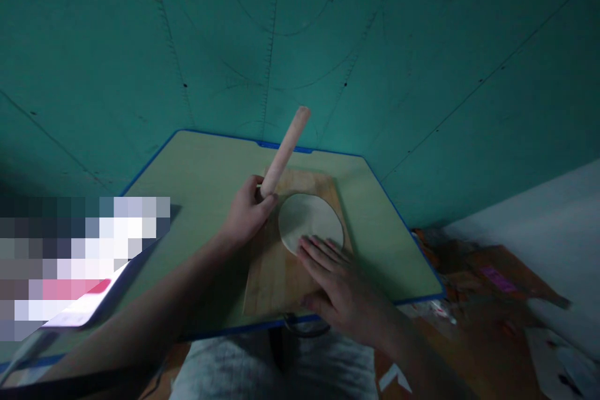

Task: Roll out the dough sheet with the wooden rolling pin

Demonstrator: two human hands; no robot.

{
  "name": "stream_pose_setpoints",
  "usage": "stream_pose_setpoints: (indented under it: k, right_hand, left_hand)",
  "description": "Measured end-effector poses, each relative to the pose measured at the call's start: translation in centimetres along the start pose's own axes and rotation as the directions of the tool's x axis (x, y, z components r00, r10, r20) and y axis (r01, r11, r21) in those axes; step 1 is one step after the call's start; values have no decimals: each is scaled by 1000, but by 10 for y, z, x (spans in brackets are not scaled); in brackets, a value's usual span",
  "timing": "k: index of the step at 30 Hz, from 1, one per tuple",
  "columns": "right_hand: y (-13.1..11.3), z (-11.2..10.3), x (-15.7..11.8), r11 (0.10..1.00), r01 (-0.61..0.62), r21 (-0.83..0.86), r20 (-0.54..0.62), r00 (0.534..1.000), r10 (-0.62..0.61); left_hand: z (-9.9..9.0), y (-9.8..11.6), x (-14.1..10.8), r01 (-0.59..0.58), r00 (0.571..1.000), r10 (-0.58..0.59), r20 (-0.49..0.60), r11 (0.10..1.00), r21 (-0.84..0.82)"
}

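My left hand [250, 209] is closed round the lower end of a pale wooden rolling pin [287, 149], which tilts up and away to the right. Under my right hand [330, 275] lies a flat, round sheet of dough [309, 219]; my fingertips rest on its near edge, stretched out, and nothing is gripped. The dough sits on a wooden cutting board [269, 284], toward the board's right side. The rolling pin is held above the far left part of the board, apart from the dough.
The board lies on a pale green table [201, 169] with a blue rim. A partly blurred screen device [89, 300] stands at the left. Behind is a green wall [300, 44]. Cardboard [506, 275] and scattered items lie on the floor at the right.
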State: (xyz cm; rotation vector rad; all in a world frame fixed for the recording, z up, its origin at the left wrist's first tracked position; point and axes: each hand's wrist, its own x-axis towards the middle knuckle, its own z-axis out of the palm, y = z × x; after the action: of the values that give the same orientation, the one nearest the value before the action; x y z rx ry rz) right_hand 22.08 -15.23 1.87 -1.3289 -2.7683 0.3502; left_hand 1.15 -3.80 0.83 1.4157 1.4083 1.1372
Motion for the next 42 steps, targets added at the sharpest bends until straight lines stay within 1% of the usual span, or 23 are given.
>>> stream_pose_setpoints:
  k: [3,7,9,11,14,18,23,26,29,33,39,42]
  right_hand:
    - [19,2,0,999,-52,13,-8,999,52]
    - [49,6,9,983,-181,24,-58,982,182]
    - [57,5,18,973,-231,29,-77,970,232]
    - [56,2,29,968,-249,34,-76,965,251]
    - [43,-1,47,979,-203,31,-61,977,204]
    - [26,2,68,996,-93,4,-112,989,93]
    - [25,6,85,1000,1,8,-149,989,1]
    - [28,8,84,1000,-1,3,-167,986,1]
    - [28,10,77,1000,20,-15,-168,986,-22]
    - [29,7,73,999,51,-17,-157,986,-53]
    - [34,-1,93,1000,-1,16,-138,990,3]
    - [35,-1,99,1000,-1,15,-140,990,3]
  left_hand:
    - [0,1,-1,-3,1000,3,-2,1000,11]
    - [-1,1,-1,32,999,-32,1,999,27]
    - [-1,1,-1,40,999,-40,0,999,25]
    - [-1,1,0,35,999,-35,-7,999,16]
    - [0,0,0,25,1000,-25,-13,1000,-11]
    - [-1,-2,1,32,999,-32,2,999,-25]
    - [-2,-4,2,20,1000,-20,-6,1000,-13]
    - [-2,-4,2,29,999,-30,-20,999,-19]
    - [-1,-2,2,43,999,-44,-20,998,-44]
    - [0,-1,1,46,999,-47,-9,997,-55]
    - [-1,-3,2,19,1000,-20,-18,999,-46]
    - [-1,-5,2,8,1000,-9,-22,999,-39]
